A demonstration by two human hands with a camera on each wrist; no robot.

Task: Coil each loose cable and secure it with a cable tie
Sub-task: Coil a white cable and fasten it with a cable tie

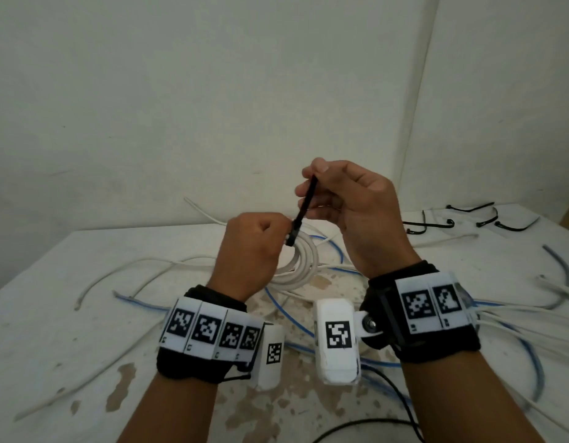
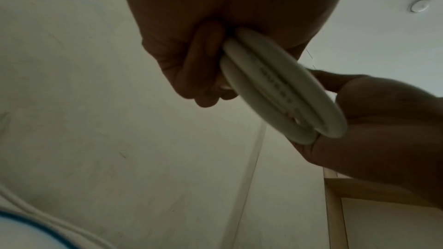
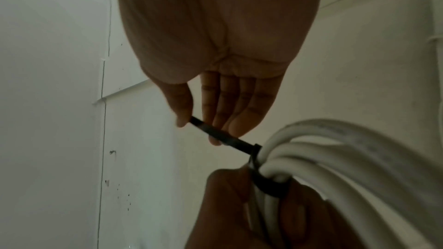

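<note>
At the far left of the white table [image 1: 53, 298] I see loose white cables [image 1: 123, 270], thin, round and smooth, snaking over a surface whose paint has flaked to brown patches. My left hand [image 1: 248, 251] is raised above the table's middle, fingers curled into a fist around one side of the coiled white cable [image 1: 304, 260]; the coil hangs below and to the right of the knuckles. From the left wrist view the coil [image 2: 275, 86] is several glossy loops stacked side by side, with faint printed lettering along one strand. A black cable tie [image 1: 304, 209], a flat, narrow plastic strip, is cinched round the coil just beside the left thumb, and its tail runs up and rightwards. My right hand [image 1: 350, 203], higher and to the right, pinches that tail between thumb and fingertips, the other fingers loosely bent. Blue cables [image 1: 286, 311] cross under both wrists. Far right, spare black ties [image 1: 468, 219] lie curved on the table's back edge, well apart from both hands.
</note>
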